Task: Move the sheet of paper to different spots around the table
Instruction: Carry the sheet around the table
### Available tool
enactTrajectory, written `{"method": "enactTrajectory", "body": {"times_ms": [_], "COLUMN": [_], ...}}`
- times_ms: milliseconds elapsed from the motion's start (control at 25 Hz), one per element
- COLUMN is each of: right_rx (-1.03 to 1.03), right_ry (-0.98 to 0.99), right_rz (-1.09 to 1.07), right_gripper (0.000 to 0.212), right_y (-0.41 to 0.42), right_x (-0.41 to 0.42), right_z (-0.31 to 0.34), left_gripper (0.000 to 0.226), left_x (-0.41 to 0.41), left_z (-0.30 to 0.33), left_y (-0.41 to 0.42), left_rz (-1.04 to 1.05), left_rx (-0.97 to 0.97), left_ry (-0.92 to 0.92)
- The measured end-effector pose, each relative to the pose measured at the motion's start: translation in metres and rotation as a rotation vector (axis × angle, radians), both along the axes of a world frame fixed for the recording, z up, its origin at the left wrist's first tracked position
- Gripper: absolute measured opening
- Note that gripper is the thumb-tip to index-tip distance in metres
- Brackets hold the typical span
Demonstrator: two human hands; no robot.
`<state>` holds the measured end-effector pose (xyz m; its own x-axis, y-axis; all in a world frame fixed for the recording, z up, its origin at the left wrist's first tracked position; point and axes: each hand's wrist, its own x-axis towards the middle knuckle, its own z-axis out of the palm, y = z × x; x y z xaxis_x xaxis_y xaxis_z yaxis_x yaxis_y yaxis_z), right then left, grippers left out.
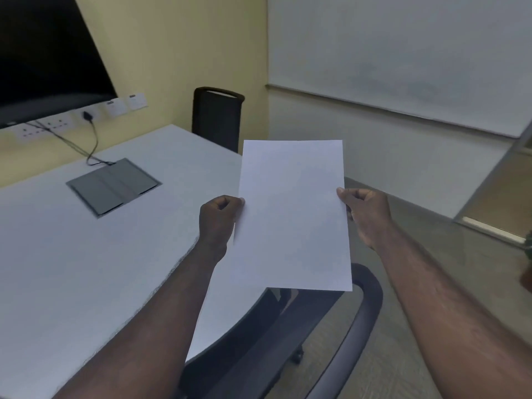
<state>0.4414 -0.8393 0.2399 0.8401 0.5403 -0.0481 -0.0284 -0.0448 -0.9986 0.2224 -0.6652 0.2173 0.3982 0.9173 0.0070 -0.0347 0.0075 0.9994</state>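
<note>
A blank white sheet of paper [292,214] is held up in the air, upright in portrait, over the right edge of the white table [86,254]. My left hand [218,223] pinches the sheet's left edge about halfway up. My right hand [364,217] pinches its right edge at about the same height. The paper touches nothing but my fingers. Its lower part hangs above a black office chair.
A grey cable hatch [113,185] is set into the table top, with a black cable [92,139] running to wall sockets. A dark screen [43,53] hangs at the back left. One black chair [216,119] stands behind the table, another [331,326] below the paper. A whiteboard [403,53] covers the right wall.
</note>
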Motion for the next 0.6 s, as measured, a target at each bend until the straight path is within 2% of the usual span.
{"method": "enactTrajectory", "body": {"times_ms": [200,320,600], "right_rx": [-0.029,-0.072,-0.160], "right_ry": [0.010,0.007,-0.055], "right_rz": [0.178,0.291,0.591], "right_gripper": [0.029,0.019,0.019], "right_y": [0.095,0.146,0.249], "right_x": [0.006,0.005,-0.024], "right_z": [-0.025,-0.042,-0.079], "left_gripper": [0.025,0.018,0.021], "left_x": [-0.024,-0.042,-0.094], "left_z": [-0.025,-0.042,-0.086], "left_y": [0.048,0.069,0.088], "left_rz": [0.189,0.281,0.525], "left_rx": [-0.031,-0.061,-0.139], "left_ry": [0.019,0.046,0.126]}}
